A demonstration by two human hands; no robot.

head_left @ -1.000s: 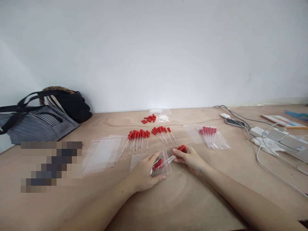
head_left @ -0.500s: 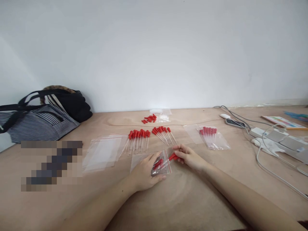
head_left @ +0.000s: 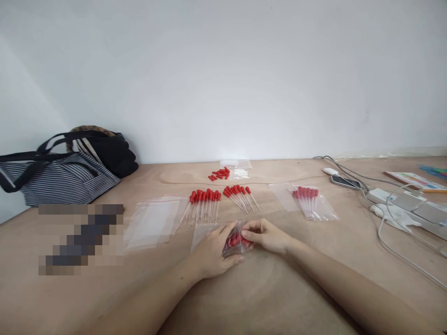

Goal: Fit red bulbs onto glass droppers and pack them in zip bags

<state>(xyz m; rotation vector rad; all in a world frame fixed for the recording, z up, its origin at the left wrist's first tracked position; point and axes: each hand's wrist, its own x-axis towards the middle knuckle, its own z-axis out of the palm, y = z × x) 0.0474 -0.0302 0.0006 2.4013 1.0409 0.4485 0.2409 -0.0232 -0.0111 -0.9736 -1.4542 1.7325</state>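
My left hand [head_left: 213, 253] is closed round a clear zip-lock bag [head_left: 229, 252], thumb below and fingers above, just over the table. Red-bulbed droppers [head_left: 234, 240] show through the plastic. At the bag's mouth, my right hand [head_left: 270, 236] pinches a dropper by its red bulb, most of its tube hidden in the bag. Beyond my hands lie a larger group of red-bulbed droppers [head_left: 205, 197] and a smaller fanned group [head_left: 240, 191]. On the right, a filled clear bag [head_left: 324, 211] contains several droppers.
Flat clear bags [head_left: 153, 221] are stacked on the left. Loose red bulbs [head_left: 220, 174] and thin clear tubes [head_left: 240, 173] lie near the wall. A striped bag [head_left: 70, 181] stands far left. Cables [head_left: 394, 251], a power strip [head_left: 422, 214] and a phone-like device [head_left: 345, 182] occupy the right.
My right hand has moved left to the bag's mouth, and the red bulb it holds has gone in with it. My left hand keeps its grip on the bag.
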